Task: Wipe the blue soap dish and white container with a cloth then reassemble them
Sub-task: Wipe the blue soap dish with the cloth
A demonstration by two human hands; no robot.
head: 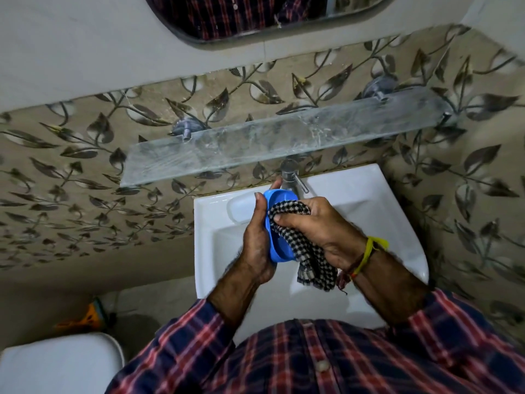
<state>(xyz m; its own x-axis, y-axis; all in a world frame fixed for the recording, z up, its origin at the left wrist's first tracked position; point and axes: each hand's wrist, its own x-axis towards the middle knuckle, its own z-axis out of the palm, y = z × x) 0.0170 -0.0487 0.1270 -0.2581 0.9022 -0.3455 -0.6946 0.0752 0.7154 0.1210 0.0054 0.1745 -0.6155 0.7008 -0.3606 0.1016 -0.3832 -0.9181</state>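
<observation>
My left hand (257, 237) grips a blue oval soap dish (279, 245) by its left rim and holds it tilted on edge above the white washbasin (369, 211). My right hand (318, 223) clutches a black-and-white checked cloth (309, 257) and presses a bunched part of it into the hollow of the dish. The loose end of the cloth hangs down below the dish. A white oval shape (240, 207) lies on the basin's left rim behind my left hand; I cannot tell whether it is the white container or a moulded recess.
A chrome tap (292, 174) stands right behind the dish. A glass shelf (255, 149) juts from the leaf-patterned wall above the basin, with a mirror (255, 15) higher up. A white toilet lid (59, 362) is at lower left, with an orange object (91, 314) on the floor.
</observation>
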